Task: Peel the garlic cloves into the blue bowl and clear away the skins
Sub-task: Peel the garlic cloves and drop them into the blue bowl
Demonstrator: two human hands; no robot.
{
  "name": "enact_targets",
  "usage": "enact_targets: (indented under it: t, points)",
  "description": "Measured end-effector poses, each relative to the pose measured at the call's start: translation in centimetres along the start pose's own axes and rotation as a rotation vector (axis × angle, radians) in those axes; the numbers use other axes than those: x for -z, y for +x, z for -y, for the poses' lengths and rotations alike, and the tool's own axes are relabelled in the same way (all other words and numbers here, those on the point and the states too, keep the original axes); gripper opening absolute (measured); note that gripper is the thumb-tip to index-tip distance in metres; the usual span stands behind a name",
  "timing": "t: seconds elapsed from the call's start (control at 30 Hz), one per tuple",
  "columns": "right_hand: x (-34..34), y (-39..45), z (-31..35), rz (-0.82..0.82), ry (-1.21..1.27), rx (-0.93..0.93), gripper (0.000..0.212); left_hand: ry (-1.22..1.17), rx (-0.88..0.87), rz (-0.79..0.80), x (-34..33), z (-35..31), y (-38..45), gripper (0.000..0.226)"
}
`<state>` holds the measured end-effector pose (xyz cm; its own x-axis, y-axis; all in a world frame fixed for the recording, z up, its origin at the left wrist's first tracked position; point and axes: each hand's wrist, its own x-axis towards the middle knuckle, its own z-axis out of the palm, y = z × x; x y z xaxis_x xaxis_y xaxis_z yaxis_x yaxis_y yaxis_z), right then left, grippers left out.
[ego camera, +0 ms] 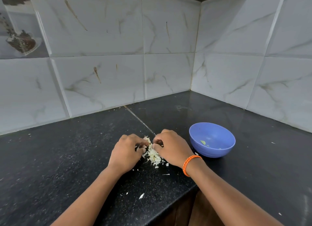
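Observation:
My left hand (125,151) and my right hand (170,148) meet fingertip to fingertip over a small heap of pale garlic skins (154,156) on the black counter. The fingers of both hands are curled and pinch a small pale garlic clove (152,146) between them; the fingers hide most of it. The blue bowl (212,152) stands just right of my right hand and holds only a few small pale green bits (203,142). An orange cord band (190,163) sits on my right wrist.
The black granite counter (67,158) fills a corner under white marbled wall tiles (101,77). Its front edge (168,210) runs below my forearms. Loose skin flakes (141,195) lie scattered near that edge, and a seam (140,121) crosses the counter behind my hands.

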<state>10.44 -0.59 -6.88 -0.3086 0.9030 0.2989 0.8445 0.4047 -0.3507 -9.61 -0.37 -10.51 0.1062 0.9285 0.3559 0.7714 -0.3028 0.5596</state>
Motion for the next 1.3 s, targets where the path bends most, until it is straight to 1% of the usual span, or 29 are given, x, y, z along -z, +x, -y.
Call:
enact_targets:
  t: [0.1, 0.17, 0.3, 0.43, 0.57, 0.67, 0.73, 0.83, 0.9, 0.93, 1.07, 1.2, 1.3]
  points:
    - [-1.0, 0.2, 0.3, 0.015, -0.032, -0.017, 0.024, 0.08, -0.005, -0.002, -0.4, 0.1, 0.0, 0.029]
    - [-1.4, 0.3, 0.4, 0.066, -0.018, -0.035, 0.027, 0.109, 0.0, -0.014, -0.5, 0.1, 0.0, 0.027]
    - [-1.7, 0.5, 0.5, 0.075, 0.052, -0.034, 0.008, 0.17, 0.05, -0.07, -0.4, 0.0, 0.0, 0.015]
    - [-1.3, 1.0, 0.2, 0.054, 0.153, -0.033, 0.015, 0.155, 0.035, -0.092, -0.3, -0.2, -0.2, 0.008]
    - [-0.6, 1.1, 0.1, -0.068, 0.315, -0.04, 0.01, 0.027, 0.018, -0.233, 0.1, -0.4, -0.1, 0.011]
    - [-0.4, 1.1, 0.1, -0.182, 0.344, -0.014, 0.015, -0.072, 0.017, -0.283, 0.3, -0.5, -0.2, 0.009]
    - [-0.4, 1.0, 0.0, -0.188, 0.306, -0.008, 0.019, -0.165, -0.002, -0.279, 0.3, -0.7, -0.2, 0.012]
    - [-0.5, 0.6, 0.0, -0.046, 0.216, 0.01, 0.028, -0.277, 0.019, -0.279, 0.4, -0.8, -0.2, 0.012]
    - [-0.4, 0.4, 0.1, -0.001, 0.13, 0.022, 0.032, -0.324, 0.049, -0.277, 0.5, -0.7, -0.2, 0.011]
    - [-0.4, 0.4, 0.1, -0.021, 0.12, 0.025, 0.032, -0.332, 0.055, -0.271, 0.5, -0.7, -0.1, 0.012]
    - [-0.3, 0.3, -0.2, -0.167, 0.225, 0.008, 0.013, -0.379, 0.08, -0.247, 0.5, -1.1, -0.1, 0.015]
    - [-0.5, 0.3, -0.1, -0.232, 0.296, 0.037, 0.009, -0.537, 0.095, -0.222, 0.4, -1.7, -0.3, 0.011]
    - [-0.8, 0.2, 0.1, -0.241, 0.472, -0.003, 0.013, -0.664, 0.096, -0.217, 0.3, -2.3, -0.6, 0.009]
